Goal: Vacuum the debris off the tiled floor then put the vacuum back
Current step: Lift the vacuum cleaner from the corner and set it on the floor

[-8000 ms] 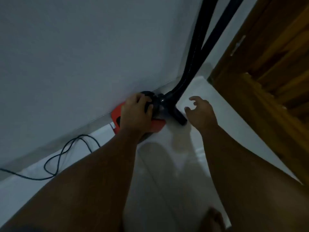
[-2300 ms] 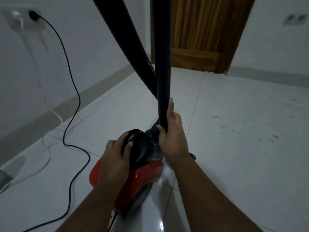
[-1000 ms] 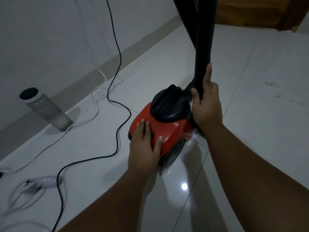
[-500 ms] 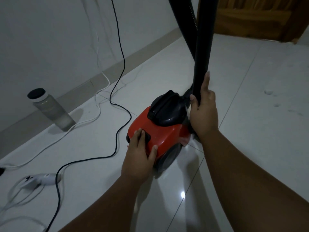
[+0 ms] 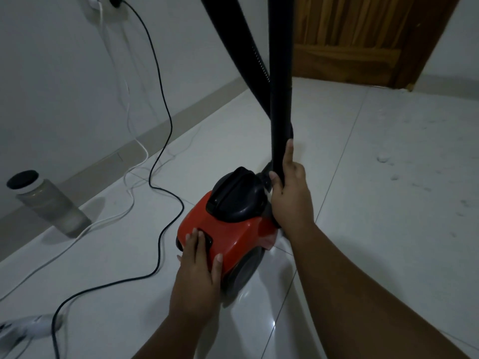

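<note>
While resting on the pale floor tiles, vacuum: red body [image 5: 228, 234] with a black domed top and carry handle [image 5: 237, 196], sits mid-frame, dark wheel facing the camera.
Change vs 0.5 s ago: vacuum in the same spot; left fingers have crept a bit further up onto the red shell; view sits higher, so the wall socket is now in frame.
Left hand [image 5: 198, 275]: flat on the rear of the red shell, fingers together, fingertips on a black button [image 5: 206, 239], not clamped on anything.
Right hand [image 5: 290, 195]: wrapped tight round the black wand [image 5: 280, 99] at its lower end, thumb pointing up along it.
Wand: upright, just right of the vacuum top.
Hose [image 5: 238, 45]: black, ribbed, rises from the front of the vacuum and crosses behind the wand.
Power cord [image 5: 162, 141]: black, runs from the wall socket [image 5: 114, 0] down across the floor, left of the vacuum.
White cable [image 5: 127, 161]: beside the black cord, trails along the floor.
Container: clear bottle [image 5: 49, 206] with black cap, standing near the wall at left; contents cannot tell.
Debris [image 5: 383, 159]: pale specks on the tile right of the vacuum.
Door [image 5: 363, 35]: wooden, at the back.
</note>
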